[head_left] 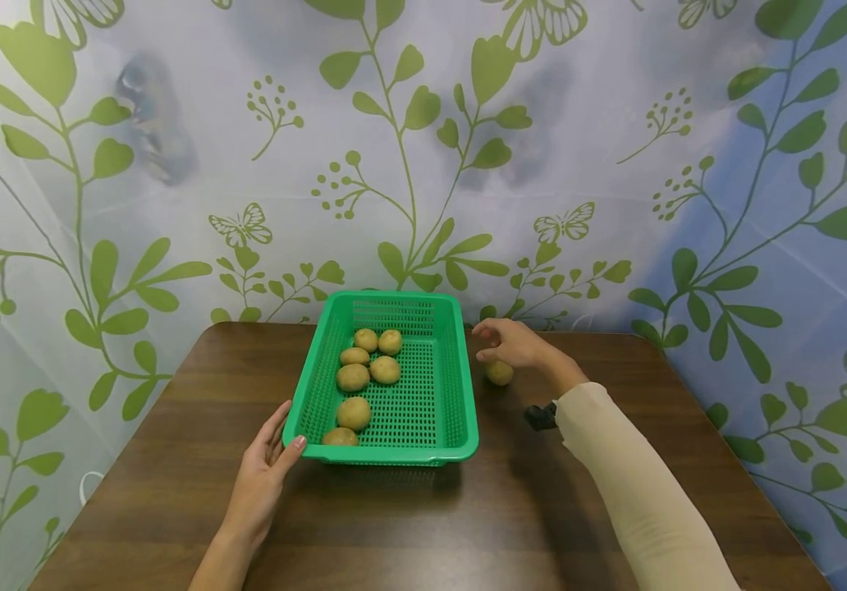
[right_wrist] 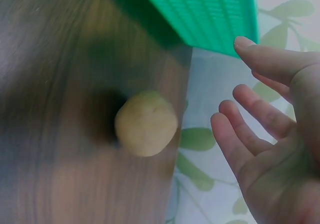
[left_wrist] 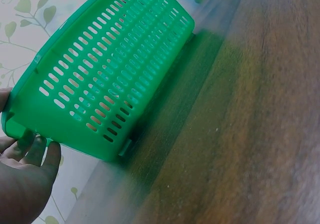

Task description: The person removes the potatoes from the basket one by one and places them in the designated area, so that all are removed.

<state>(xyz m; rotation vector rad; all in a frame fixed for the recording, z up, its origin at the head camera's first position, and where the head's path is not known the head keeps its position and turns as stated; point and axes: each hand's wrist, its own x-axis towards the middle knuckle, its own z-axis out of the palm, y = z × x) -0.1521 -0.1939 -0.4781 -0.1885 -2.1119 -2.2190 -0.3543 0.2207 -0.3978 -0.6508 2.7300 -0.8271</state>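
A green plastic basket with slotted walls holds several potatoes, mostly along its left side. My left hand grips the basket's near left corner, thumb over the rim and fingers beneath it in the left wrist view. To the right of the basket, one potato lies on the table. Above that potato hovers my right hand, its fingers loosely bent and holding nothing. In the right wrist view a gap shows between the fingers and the lone potato.
The brown wooden table meets a hanging sheet printed with green leaves and butterflies at its far edge. A black device sits at the right wrist by the sleeve. A white cable hangs past the table's left edge.
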